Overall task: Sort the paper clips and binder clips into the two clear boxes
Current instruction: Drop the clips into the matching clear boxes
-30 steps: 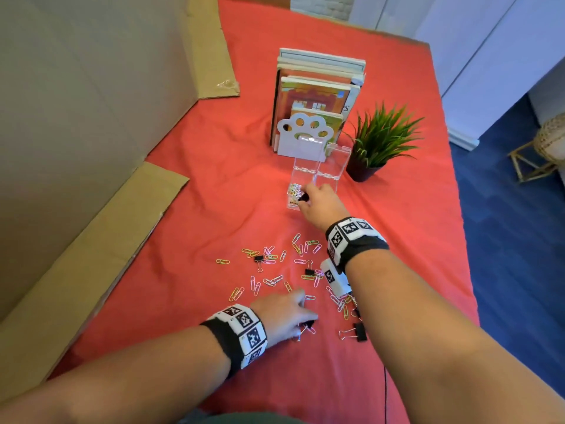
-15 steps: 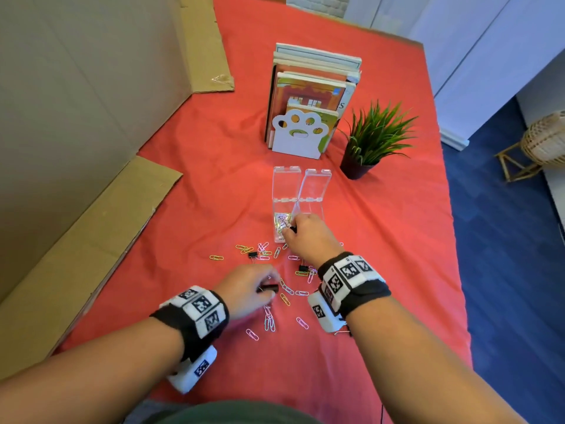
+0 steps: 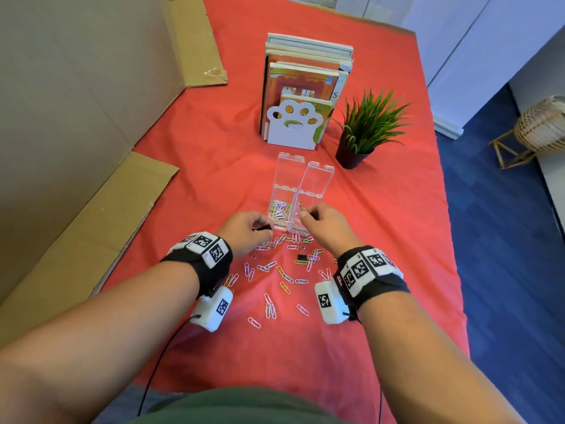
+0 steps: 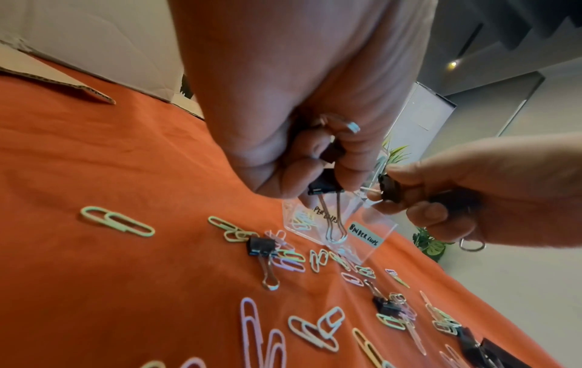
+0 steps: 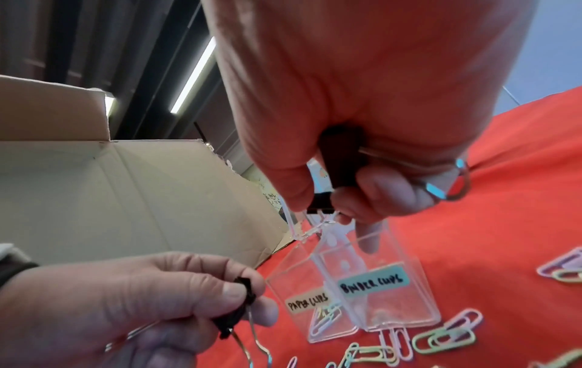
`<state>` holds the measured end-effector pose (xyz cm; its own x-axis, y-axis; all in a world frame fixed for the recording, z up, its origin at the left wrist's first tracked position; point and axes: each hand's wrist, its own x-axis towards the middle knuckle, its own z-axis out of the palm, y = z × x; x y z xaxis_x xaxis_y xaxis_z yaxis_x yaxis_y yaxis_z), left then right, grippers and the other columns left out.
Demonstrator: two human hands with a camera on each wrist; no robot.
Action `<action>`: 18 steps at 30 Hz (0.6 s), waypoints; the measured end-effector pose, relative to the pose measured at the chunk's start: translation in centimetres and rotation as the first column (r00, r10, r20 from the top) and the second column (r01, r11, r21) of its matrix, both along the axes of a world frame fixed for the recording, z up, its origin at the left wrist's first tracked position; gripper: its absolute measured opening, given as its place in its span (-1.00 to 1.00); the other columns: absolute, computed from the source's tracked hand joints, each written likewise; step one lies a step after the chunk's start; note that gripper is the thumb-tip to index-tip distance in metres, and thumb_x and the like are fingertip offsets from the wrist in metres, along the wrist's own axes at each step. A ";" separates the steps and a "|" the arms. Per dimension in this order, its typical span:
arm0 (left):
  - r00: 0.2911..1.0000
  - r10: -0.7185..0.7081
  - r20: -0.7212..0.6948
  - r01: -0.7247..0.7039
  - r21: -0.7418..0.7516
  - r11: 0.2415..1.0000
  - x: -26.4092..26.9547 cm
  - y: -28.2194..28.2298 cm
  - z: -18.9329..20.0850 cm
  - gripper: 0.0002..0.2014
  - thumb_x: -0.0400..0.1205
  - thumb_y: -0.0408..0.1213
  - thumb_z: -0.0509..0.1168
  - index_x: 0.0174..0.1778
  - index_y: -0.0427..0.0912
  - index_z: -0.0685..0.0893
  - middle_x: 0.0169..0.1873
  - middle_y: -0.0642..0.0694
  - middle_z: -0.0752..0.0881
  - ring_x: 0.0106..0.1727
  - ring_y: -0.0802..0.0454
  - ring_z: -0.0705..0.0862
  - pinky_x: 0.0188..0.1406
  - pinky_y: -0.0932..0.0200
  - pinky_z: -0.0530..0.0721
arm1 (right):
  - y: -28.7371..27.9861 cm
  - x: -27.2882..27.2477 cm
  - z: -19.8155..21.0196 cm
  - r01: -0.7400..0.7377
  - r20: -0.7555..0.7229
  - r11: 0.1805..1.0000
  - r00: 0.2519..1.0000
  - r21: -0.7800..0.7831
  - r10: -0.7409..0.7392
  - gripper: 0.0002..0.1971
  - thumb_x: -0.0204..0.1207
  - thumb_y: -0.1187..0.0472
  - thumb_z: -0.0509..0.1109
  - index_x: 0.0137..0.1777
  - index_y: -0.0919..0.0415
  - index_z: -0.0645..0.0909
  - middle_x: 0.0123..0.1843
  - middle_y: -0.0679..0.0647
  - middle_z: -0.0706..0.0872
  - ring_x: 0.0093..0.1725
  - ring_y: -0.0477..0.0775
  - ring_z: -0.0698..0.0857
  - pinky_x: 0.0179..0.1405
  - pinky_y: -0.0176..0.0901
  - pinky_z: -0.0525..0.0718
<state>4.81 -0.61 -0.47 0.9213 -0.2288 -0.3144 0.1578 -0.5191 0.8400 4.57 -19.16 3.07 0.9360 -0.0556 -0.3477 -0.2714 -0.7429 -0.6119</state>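
Note:
Two clear boxes stand side by side with lids tipped back. The left box, labelled paper clips, holds coloured paper clips. The right box is labelled binder clips. My right hand hovers over the right box's near end, gripping black binder clips. Just left of the paper clip box, my left hand pinches black binder clips. Several loose paper clips and a binder clip lie on the red cloth between my wrists.
Books in a white paw-shaped bookend and a small potted plant stand behind the boxes. Cardboard panels line the left side. The table's right edge drops to blue floor.
My left hand has left the clip pile and risen to the paper clip box with binder clips. My right hand has shifted from the left box's near end to over the right box.

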 end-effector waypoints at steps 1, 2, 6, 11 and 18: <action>1.000 -0.001 -0.006 0.000 -0.007 1.000 0.0 0.0 0.0 -0.85 0.51 -0.35 0.39 -0.01 -0.23 0.71 -0.32 0.05 0.67 -0.42 0.33 0.57 -0.38 0.53 0.53 | 0.0 -0.1 0.0 0.023 0.033 1.000 0.999 0.017 -0.024 -0.71 0.58 0.02 0.26 0.11 0.23 0.61 -0.09 0.06 0.66 -0.07 0.06 0.60 -0.08 -0.19 0.47; 1.000 0.005 -0.010 -0.005 -0.014 1.000 0.0 0.0 0.0 -0.85 0.51 -0.35 0.40 -0.01 -0.22 0.72 -0.35 0.08 0.66 -0.44 0.33 0.58 -0.34 0.47 0.56 | -0.1 0.0 0.0 0.058 0.085 0.998 0.995 0.020 -0.059 -0.71 0.55 0.03 0.29 0.08 0.24 0.63 -0.09 0.08 0.69 -0.07 0.09 0.63 -0.06 -0.16 0.53; 0.998 0.070 0.008 -0.070 0.005 0.998 -0.4 0.0 -0.2 -0.88 0.49 -0.30 0.42 -0.07 -0.16 0.73 -0.39 0.02 0.68 -0.38 0.12 0.61 -0.16 0.11 0.63 | -0.4 0.5 -0.4 0.123 0.193 0.981 0.977 -0.149 -0.093 -0.63 0.50 -0.03 0.32 0.00 0.31 0.66 -0.06 0.23 0.75 -0.04 0.24 0.70 -0.08 -0.05 0.61; 0.988 0.143 0.062 -0.144 0.014 0.989 0.4 -1.0 1.3 -0.83 0.46 -0.36 0.39 -0.05 -0.18 0.76 -0.22 -0.14 0.76 -0.18 0.02 0.68 -0.05 0.09 0.66 | 0.1 1.1 -0.5 0.099 0.070 0.988 0.993 -0.118 -0.091 -0.55 0.54 -0.03 0.28 0.36 0.17 0.54 0.29 0.24 0.49 0.04 0.21 0.70 0.15 -0.10 0.61; 0.984 0.057 0.168 -0.067 0.054 0.996 3.0 -4.9 4.4 -0.79 0.49 -0.29 0.36 0.02 -0.18 0.77 -0.03 -0.12 0.81 0.00 -0.01 0.74 0.05 0.13 0.68 | -2.8 -0.3 0.3 0.526 -0.271 0.715 0.851 0.460 -0.451 -0.57 0.34 0.61 0.03 -0.02 0.18 0.56 -0.29 0.05 0.48 -0.36 -0.03 0.37 -0.47 -0.22 0.27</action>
